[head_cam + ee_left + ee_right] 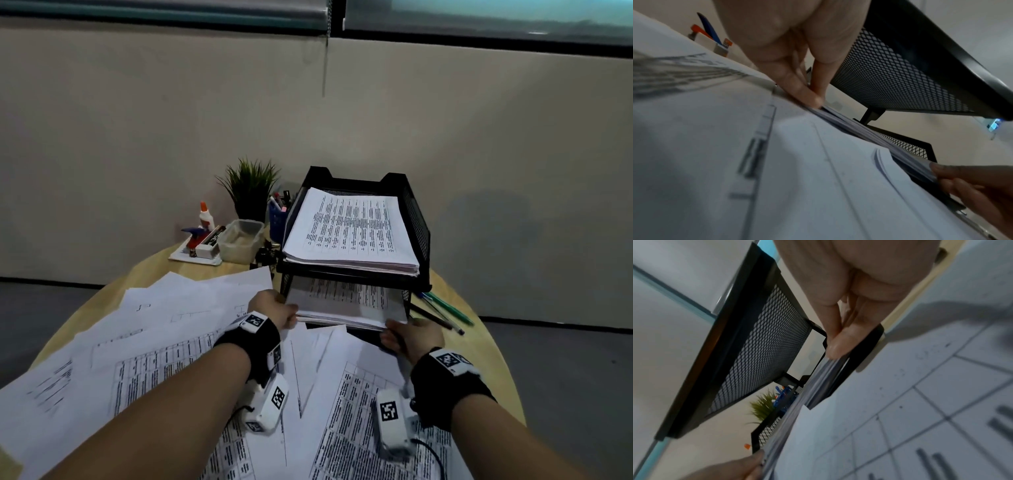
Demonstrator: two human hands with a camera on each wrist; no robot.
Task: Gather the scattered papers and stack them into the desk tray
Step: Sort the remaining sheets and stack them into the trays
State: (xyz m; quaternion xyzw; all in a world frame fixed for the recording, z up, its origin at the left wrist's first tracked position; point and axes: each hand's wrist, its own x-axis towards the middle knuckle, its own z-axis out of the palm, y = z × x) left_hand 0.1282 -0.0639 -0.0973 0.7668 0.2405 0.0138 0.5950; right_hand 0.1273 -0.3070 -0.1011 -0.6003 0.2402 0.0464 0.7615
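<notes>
A black mesh two-tier desk tray [419,219] stands at the table's far middle. Its upper tier holds a thick pile of printed sheets [349,233]. A paper stack [346,310] lies partly inside the lower tier, its near edge sticking out. My left hand [274,308] pinches the stack's near left corner, and my right hand [407,337] pinches its near right corner. The left wrist view shows the left fingers [805,92] clamped on the stack's edge [869,134]. In the right wrist view the right thumb [840,344] presses on that edge [818,378]. Scattered papers [164,342] cover the near table.
At the back left stand a potted plant [250,192], a blue pen cup [277,216], a clear plastic box [239,240], a glue bottle [206,216] and a small white tray of supplies [195,255]. Pens and a pencil [442,311] lie right of the tray. The round wooden table's edge [496,346] curves close by.
</notes>
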